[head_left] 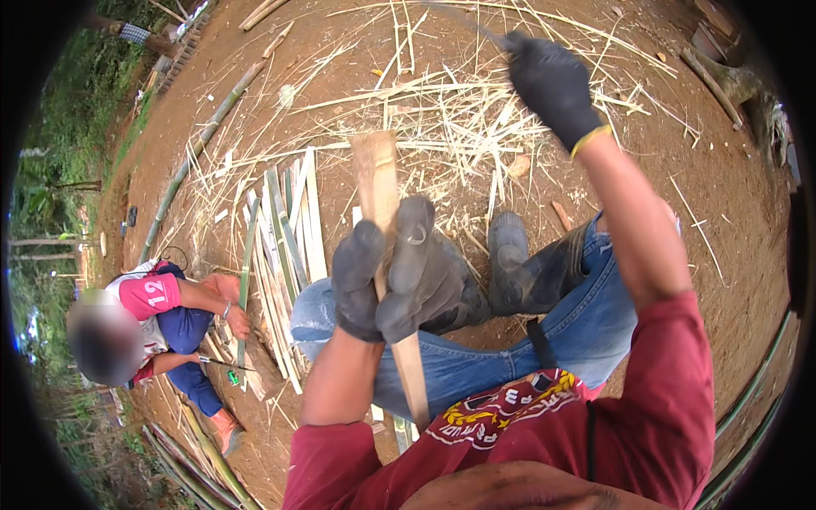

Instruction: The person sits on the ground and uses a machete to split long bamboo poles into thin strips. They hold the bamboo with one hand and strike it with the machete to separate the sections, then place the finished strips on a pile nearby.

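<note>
Far to the left of the bamboo slat (376, 183) I hold, another person (161, 319) crouches on the dirt ground (731, 195), in a pink and white shirt and blue trousers, one hand on a thin green bamboo strip (246, 280) and the other holding a small tool I cannot make out. Between that person and my slat lies a stack of split bamboo strips (285, 246), pale and green, fanned side by side. A long green bamboo pole (200, 149) lies farther off, up and left of the slat.

My left hand (395, 280), in a dark grey glove, is wrapped around the middle of the slat, fingers (357, 276) closed tight on it. The slat stands nearly upright, its pale cut end pointing away from me and its lower end running down past my red sleeve (331, 463) over my jeans (459, 361).

Just right of the slat are my dark rubber boots (523, 272), crossed on the ground. Beyond the slat's top end, a litter of bamboo shavings (463, 127) is spread over the dirt.

Up and right of the slat, my right hand (552, 85) is raised in a black glove with a yellow cuff, fingers clenched on the handle of a long blade (463, 21), which shows blurred and angles up to the left.
</note>
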Demonstrator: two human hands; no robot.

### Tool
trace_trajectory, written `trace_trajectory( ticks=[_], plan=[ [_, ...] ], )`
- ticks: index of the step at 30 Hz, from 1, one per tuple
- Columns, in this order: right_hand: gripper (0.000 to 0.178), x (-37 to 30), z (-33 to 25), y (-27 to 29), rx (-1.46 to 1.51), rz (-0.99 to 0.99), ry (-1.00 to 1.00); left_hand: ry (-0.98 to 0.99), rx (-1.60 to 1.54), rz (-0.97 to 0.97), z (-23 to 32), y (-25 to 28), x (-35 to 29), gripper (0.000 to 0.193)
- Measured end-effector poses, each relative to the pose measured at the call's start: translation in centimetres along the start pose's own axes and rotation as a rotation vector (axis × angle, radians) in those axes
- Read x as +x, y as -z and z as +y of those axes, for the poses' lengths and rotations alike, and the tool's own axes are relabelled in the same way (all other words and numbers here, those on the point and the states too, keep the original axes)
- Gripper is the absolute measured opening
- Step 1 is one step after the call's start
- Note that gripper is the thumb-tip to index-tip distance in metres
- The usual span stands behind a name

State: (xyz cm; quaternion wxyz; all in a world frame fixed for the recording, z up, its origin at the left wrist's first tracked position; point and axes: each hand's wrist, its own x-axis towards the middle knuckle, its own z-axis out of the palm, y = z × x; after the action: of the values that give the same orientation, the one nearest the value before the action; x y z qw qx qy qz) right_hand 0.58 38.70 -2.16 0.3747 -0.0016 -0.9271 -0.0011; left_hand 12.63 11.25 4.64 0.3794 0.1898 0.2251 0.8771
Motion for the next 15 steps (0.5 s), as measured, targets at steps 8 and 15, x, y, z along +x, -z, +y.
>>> trace_trajectory(
  ticks=[8, 15],
  plan=[
    [0.024, -0.2, -7.6, 9.8, 0.661, -0.027, 0.043, -0.005, 0.146, 0.175, 0.8, 1.9, 0.9, 0.028],
    [0.025, -1.4, -9.6, 12.2, 0.543, 0.006, 0.290, -0.068, 0.397, 0.278, 0.7, 0.9, 1.1, 0.033]
  ],
)
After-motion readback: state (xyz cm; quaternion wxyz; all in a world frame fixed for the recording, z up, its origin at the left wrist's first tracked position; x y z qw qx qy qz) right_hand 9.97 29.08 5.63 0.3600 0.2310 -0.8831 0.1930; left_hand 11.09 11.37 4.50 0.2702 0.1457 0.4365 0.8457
